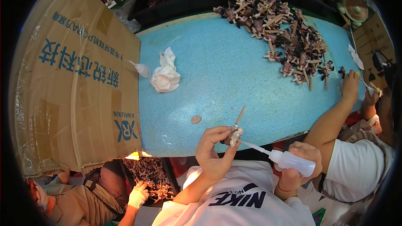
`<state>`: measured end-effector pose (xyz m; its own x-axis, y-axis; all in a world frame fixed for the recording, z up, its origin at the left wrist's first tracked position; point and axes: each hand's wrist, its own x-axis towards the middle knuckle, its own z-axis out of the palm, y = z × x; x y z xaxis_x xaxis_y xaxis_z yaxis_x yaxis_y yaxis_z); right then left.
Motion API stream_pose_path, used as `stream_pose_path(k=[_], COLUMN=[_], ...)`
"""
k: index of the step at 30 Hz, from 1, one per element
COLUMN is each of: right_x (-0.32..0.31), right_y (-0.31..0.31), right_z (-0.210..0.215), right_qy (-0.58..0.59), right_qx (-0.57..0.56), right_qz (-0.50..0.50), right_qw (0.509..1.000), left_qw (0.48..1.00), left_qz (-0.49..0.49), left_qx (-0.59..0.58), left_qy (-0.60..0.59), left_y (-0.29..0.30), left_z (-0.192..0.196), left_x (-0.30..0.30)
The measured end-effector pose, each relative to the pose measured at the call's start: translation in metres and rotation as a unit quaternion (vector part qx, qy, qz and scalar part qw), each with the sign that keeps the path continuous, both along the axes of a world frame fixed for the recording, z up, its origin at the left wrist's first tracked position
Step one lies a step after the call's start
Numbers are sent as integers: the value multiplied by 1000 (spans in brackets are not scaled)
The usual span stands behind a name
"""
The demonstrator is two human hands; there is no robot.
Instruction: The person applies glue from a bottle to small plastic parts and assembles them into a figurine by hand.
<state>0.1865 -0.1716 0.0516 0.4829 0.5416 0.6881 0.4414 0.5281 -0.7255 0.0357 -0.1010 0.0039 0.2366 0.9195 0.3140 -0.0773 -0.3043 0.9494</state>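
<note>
At the table edge, left hand (214, 152) pinches a brown stick-mounted figurine (234, 135); right hand (302, 164) grips a white squeeze bottle (292, 162).

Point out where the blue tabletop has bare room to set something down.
The blue tabletop is bare across its middle, between the crumpled white cloth and the heap of small brown figures on sticks. The near strip holds only a small tan piece. The far right is crowded by the heap and a neighbour's hand.

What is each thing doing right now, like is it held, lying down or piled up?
Small figurine on a stick: held in left hand.
Squeeze bottle: gripped by right hand, nozzle touching figurine.
White cloth: crumpled on blue table.
Figurine pile: heaped.
Cardboard box: lying sideways.
</note>
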Motion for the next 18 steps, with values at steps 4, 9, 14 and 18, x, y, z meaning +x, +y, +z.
stream_pose_path(k=[4,9,14,18], right_x=[-5,-3,-6,-7], right_y=[6,5,6,7], right_z=[3,5,4,3], right_qy=[-21,-38,-11,-16], right_qx=[18,-1,10,8], right_qz=[-11,10,-11,-29], right_qw=[1000,999,1000,999], left_qw=[1000,1000,1000,999], left_qz=[4,7,5,8], left_qx=[24,23,14,38], left_qy=[-5,-11,-18,-1], left_y=[0,1,-1,0], left_z=[-2,2,2,4], left_x=[1,1,0,-1])
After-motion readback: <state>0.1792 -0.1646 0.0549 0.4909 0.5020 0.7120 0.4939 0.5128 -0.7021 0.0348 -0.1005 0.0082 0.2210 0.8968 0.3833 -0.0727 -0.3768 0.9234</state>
